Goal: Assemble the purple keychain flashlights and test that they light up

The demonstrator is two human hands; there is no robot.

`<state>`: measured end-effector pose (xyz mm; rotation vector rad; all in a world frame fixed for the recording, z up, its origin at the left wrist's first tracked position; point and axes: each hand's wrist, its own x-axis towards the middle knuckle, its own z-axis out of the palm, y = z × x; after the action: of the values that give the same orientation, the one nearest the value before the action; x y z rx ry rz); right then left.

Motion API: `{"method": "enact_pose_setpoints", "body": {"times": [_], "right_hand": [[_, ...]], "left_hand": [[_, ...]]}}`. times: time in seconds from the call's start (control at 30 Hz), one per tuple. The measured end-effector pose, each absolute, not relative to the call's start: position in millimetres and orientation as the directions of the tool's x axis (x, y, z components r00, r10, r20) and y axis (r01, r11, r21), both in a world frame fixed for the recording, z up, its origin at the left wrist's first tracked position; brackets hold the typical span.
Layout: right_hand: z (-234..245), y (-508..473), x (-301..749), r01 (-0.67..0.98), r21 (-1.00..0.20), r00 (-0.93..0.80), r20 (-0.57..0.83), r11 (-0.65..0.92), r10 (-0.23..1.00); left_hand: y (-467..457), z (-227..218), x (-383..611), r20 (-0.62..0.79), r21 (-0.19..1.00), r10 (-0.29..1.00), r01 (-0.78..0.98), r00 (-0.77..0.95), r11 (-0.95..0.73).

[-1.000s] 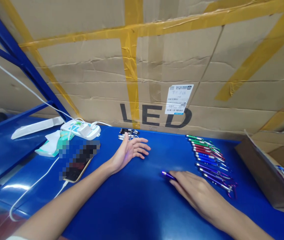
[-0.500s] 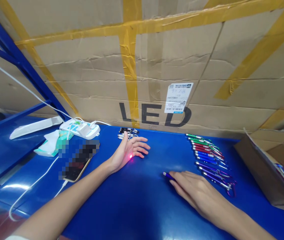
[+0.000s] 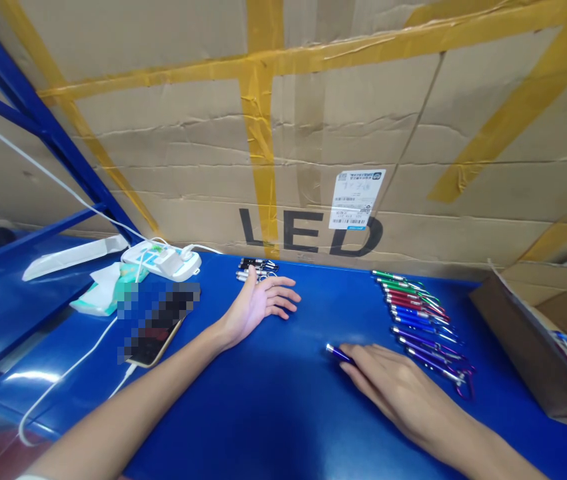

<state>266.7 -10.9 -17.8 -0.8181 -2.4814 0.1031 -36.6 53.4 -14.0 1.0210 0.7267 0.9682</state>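
My right hand is closed around a purple penlight, whose silver tip points left toward my other hand. Most of its body is hidden by the fingers. My left hand is open, palm turned to the penlight, with a faint bluish-violet glow on the palm and nothing held. Just behind it lie a few black and silver penlights. To the right is a row of penlights with carabiner clips, running from green through red and blue to purple.
A cardboard box holding more items stands at the right. A phone on a cable, a tissue pack and a white power strip lie on the left. A large carton marked LED backs the blue table.
The bright red dot on my left palm is gone, and a faint bluish-violet glow shows there instead. The penlight's tip looks brighter. Both hands have stayed nearly in place.
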Motion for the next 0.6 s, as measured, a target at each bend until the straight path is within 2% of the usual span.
{"method": "enact_pose_setpoints", "body": {"times": [0.23,0.6], "right_hand": [[-18.2,-10.8,266.9,0.528,-0.23,-0.686,0.452,0.818,0.57],[-10.1,-12.3,266.9,0.499,-0.159,-0.73,0.453,0.852,0.512]], "left_hand": [[54.0,-14.9,-37.5,-0.059,0.926,0.911,-0.318,0.409,0.203],[51.8,-12.4,-36.5,-0.065,0.926,0.91,-0.315,0.408,0.207]]}}
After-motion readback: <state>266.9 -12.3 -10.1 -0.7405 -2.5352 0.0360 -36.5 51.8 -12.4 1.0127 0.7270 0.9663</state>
